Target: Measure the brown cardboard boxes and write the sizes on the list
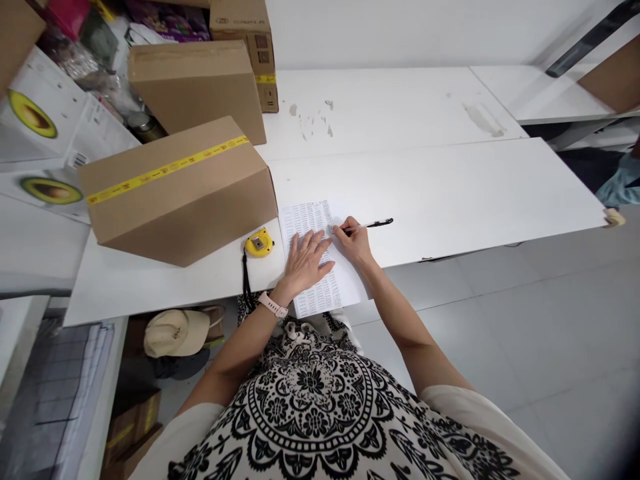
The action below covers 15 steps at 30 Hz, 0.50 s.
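A sheet of paper (320, 297) with printed columns lies on the white table, its lower end reaching past the front edge. My left hand (306, 261) rests flat on the sheet with its fingers spread. In my right hand (356, 241) is a pen (379, 223), pinched between the fingers, its tip at the printed column near the paper's right side. Just left of the paper sits a yellow tape measure (259, 243) with a black wrist strap (246, 277). Behind the tape measure stands a closed cardboard box (200, 213) sealed with yellow tape.
More cardboard boxes (200, 87) stand at the back left, beside white cartons (50, 127) printed with avocados. The white table (425, 193) stretches to the right. Under its left part hangs or lies a beige cap (175, 332). A dark bar (593, 40) leans at the far right.
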Motion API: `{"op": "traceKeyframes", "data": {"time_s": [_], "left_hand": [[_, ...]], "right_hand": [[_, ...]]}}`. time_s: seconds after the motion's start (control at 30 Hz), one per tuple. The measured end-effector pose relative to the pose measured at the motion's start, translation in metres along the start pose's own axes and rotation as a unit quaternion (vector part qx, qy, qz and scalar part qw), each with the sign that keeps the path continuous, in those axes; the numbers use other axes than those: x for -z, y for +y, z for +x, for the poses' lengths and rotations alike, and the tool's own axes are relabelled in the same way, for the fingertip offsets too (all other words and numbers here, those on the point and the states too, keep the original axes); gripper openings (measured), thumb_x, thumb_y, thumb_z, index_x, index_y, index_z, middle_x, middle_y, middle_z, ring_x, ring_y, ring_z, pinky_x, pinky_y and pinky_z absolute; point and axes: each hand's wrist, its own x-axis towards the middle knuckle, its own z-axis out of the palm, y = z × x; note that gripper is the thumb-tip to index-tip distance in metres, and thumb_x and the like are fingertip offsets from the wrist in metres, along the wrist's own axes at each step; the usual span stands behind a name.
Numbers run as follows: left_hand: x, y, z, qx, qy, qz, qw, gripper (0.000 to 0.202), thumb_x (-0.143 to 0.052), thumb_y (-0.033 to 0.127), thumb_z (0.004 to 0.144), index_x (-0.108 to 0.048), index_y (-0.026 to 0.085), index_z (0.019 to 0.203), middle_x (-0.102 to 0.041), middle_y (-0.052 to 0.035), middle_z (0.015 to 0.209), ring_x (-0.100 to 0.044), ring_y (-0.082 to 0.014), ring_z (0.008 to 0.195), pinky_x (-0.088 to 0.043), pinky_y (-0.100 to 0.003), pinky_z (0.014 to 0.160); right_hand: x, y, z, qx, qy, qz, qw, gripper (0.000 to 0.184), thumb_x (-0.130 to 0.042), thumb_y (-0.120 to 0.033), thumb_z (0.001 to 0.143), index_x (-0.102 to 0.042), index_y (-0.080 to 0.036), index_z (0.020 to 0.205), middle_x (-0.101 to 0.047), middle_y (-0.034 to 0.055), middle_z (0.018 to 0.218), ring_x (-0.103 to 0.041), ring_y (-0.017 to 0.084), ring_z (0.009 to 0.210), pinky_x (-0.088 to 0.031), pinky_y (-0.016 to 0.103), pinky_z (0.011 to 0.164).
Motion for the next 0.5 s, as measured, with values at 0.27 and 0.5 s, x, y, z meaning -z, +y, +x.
{"op": "traceKeyframes", "data": {"time_s": [0.27,0.5], "left_hand": [[-0.0019,-0.0016,0.0009,0.006,-0.007,-0.007,1.000,0.063,-0.043,0.049,0.101,-0.039,0.016,0.155,-0.037,-0.0097,0.164,-0.028,-0.0322,0.151,-0.012,-0.058,0.125],[-0.0025,-0.0011,0.0008,0.009,-0.005,-0.014,1.000,0.063,-0.043,0.049,0.101,-0.040,0.016,0.155,-0.037,-0.0098,0.164,-0.028,-0.0321,0.151,-0.011,-0.058,0.126]], "right_hand": [[-0.0003,0.0004,0.0000,0.010,-0.002,-0.021,1.000,0.030,-0.065,-0.039,0.080,-0.045,-0.023,0.065,-0.043,-0.0048,0.058,-0.038,0.012,0.058,-0.031,0.028,0.056],[-0.0006,0.0002,-0.0009,0.013,-0.004,-0.019,1.000,0.030,-0.064,-0.040,0.082,-0.045,-0.023,0.065,-0.044,-0.0043,0.059,-0.039,0.013,0.058,-0.032,0.028,0.056]]}}
